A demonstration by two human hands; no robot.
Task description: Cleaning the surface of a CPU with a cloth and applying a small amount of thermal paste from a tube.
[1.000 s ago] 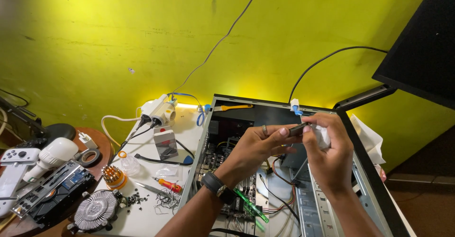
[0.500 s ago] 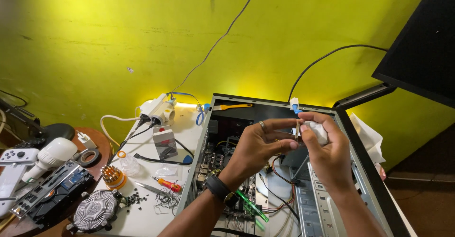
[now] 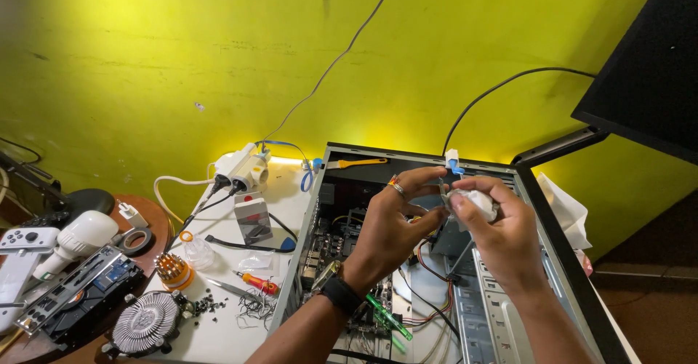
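1. At the far left of the bench lay a white handheld game controller (image 3: 25, 240) and a white bulb-shaped lamp (image 3: 76, 237), with a black roll of tape (image 3: 135, 241) just beside the lamp.
2. Below these sat a bare metal hard drive with its circuit board exposed (image 3: 76, 295) and a round finned aluminium cooler fan (image 3: 147, 322), near a scatter of small dark screws (image 3: 207, 304).
3. Further right stood a clear jar of orange-tipped screwdriver bits (image 3: 173, 271), an orange-handled screwdriver (image 3: 256, 282), and a small grey-and-white rectangular box with a red label patch on top (image 3: 251, 219), tilted against the cables. Its print was too small to make out.
4. Behind the box, a white multi-plug power adapter (image 3: 240, 172) rested against the yellow-green wall.
5. Over the open grey steel computer case (image 3: 509, 320), the left hand (image 3: 389, 229), wearing a ring and a black wristwatch, was closed with fingertips pinching a small part that was too hidden to identify.
6. The right hand (image 3: 502, 237) was closed around a crumpled white tissue wad (image 3: 476, 202), held touching the left fingertips above the motherboard with green memory sticks (image 3: 363, 291).
7. For good practice at this step, judged from the grip: the part should be held steady by its edges while the tissue is worked lightly, and kept clear of the loose wiring below.
8. At the far right, a folded white paper sheet (image 3: 567, 211) lay beside the case, under a black monitor corner (image 3: 647, 66).
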